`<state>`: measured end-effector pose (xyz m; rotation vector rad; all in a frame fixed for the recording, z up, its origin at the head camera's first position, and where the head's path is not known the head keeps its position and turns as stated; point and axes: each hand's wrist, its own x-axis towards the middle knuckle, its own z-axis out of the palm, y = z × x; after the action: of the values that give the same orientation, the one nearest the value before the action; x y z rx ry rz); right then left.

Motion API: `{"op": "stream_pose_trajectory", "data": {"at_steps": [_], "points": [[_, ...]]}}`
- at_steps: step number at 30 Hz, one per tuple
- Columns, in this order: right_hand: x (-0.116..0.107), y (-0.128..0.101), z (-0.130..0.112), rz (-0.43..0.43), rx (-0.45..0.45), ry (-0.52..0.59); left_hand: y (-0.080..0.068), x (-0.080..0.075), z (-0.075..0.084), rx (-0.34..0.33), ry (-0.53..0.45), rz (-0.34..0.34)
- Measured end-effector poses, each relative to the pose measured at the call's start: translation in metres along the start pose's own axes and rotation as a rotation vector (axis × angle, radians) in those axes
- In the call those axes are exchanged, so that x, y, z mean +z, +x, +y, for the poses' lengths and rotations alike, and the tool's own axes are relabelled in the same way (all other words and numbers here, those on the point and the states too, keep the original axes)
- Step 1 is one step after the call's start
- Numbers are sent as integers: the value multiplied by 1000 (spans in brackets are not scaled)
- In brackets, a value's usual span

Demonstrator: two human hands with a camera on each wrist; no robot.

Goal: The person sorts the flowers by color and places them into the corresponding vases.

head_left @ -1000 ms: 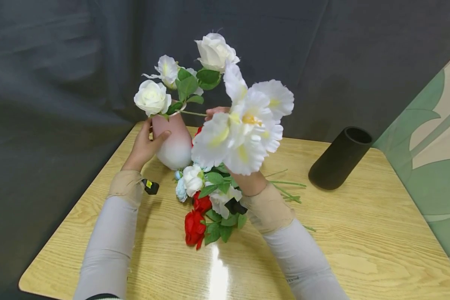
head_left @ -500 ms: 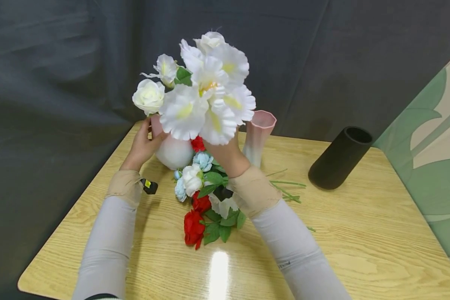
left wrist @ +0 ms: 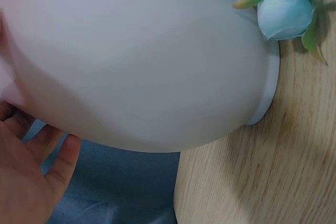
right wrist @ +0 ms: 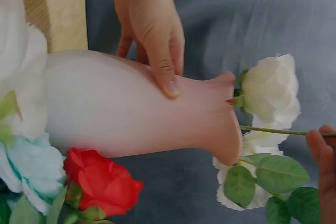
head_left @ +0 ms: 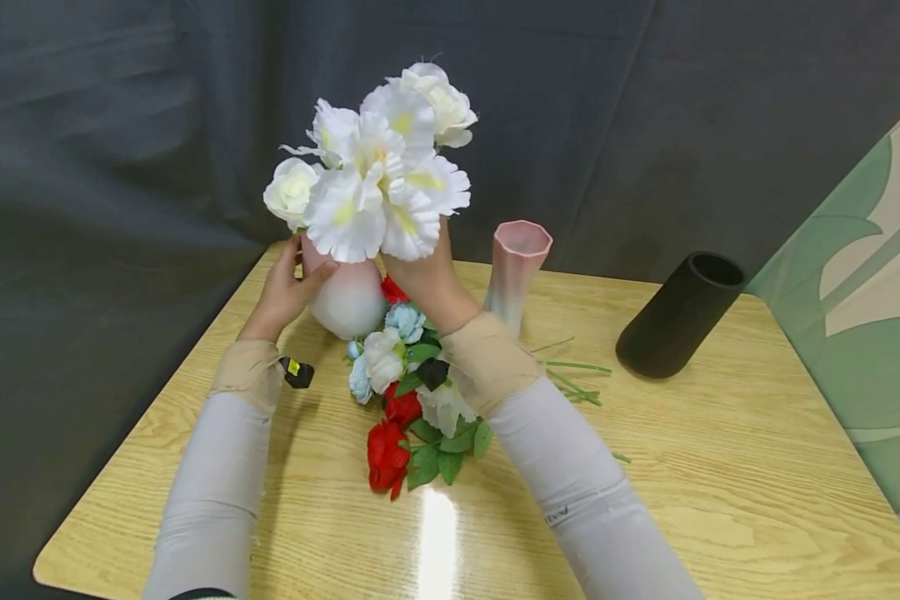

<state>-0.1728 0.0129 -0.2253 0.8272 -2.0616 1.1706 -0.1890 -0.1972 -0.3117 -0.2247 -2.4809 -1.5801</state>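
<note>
Left hand [head_left: 285, 292] grips the vase [head_left: 345, 292]; right hand [head_left: 427, 283] pinches a stem [right wrist: 283, 131]. A hard push may tip the vase.

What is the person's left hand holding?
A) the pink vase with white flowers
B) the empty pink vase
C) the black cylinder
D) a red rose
A: the left hand grips the neck of the pink vase that holds white flowers.
</note>
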Motion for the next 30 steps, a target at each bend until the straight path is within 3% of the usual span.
{"op": "stream_pose_trajectory", "data": {"at_steps": [2, 11, 18, 25, 30], "points": [[3, 1, 4, 11, 46, 168, 0, 1, 1, 3, 0, -1], [13, 11, 13, -43, 158, 275, -2, 2, 6, 19, 5, -3], [22, 17, 15, -125, 262, 274, 14, -1, -34, 65, 4, 23], [28, 16, 25, -134, 292, 267, 12, 0, -18, 72, -10, 11], [33, 10, 33, -133, 286, 103, 0, 1, 6, 70, -18, -4]]}}
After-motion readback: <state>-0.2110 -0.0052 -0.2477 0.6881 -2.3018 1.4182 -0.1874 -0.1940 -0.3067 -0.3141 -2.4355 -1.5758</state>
